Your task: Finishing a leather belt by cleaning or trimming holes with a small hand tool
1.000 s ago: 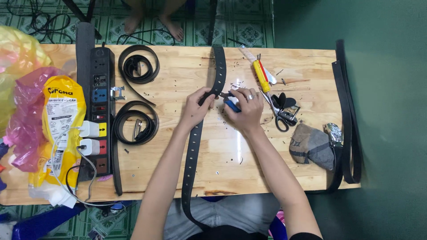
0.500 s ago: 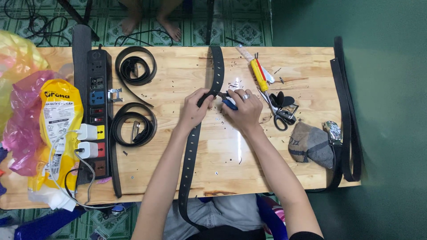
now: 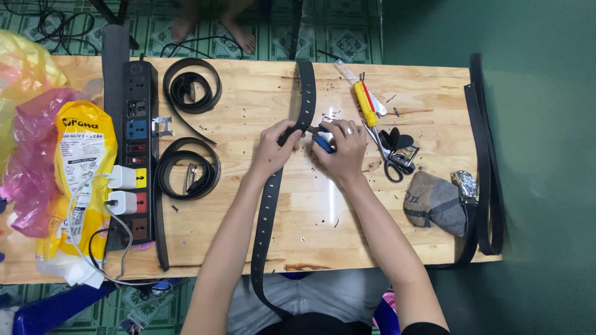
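1. Left hand [image 3: 272, 151] at frame centre, fingers pinched on long black belt [image 3: 273, 186], gripping edge near a bend.
2. Right hand [image 3: 343, 149] just right of it, curled around blue-handled tool [image 3: 323, 142], tool tip pressed against same belt; ring visible on one finger.
3. Long black belt running from top centre of wooden table [image 3: 261, 242], across mid-frame under both hands, down past near edge to lap; row of punched holes along lower stretch.
4. Two coiled black belts in left-centre: upper coil [image 3: 192, 93], lower coil [image 3: 186, 169] with metal buckle inside.
5. Black power strip [image 3: 138, 124] along left side of table, two white chargers [image 3: 124, 189] plugged in, white cable trailing down.
6. Yellow printed bag [image 3: 81, 161] and pink plastic bag [image 3: 28, 167] at far left.
7. Yellow-handled screwdriver [image 3: 365, 104] upper right of hands; scissors [image 3: 391, 162] just right of right hand, small dark leather pieces beside them.
8. Grey-brown cloth pouch [image 3: 434, 203] at right, shiny metal buckle [image 3: 465, 185] touching it.
9. Another black belt [image 3: 484, 155] looped along right table edge.
10. Bare feet of another person [image 3: 214, 28] at top, on green patterned floor tiles.
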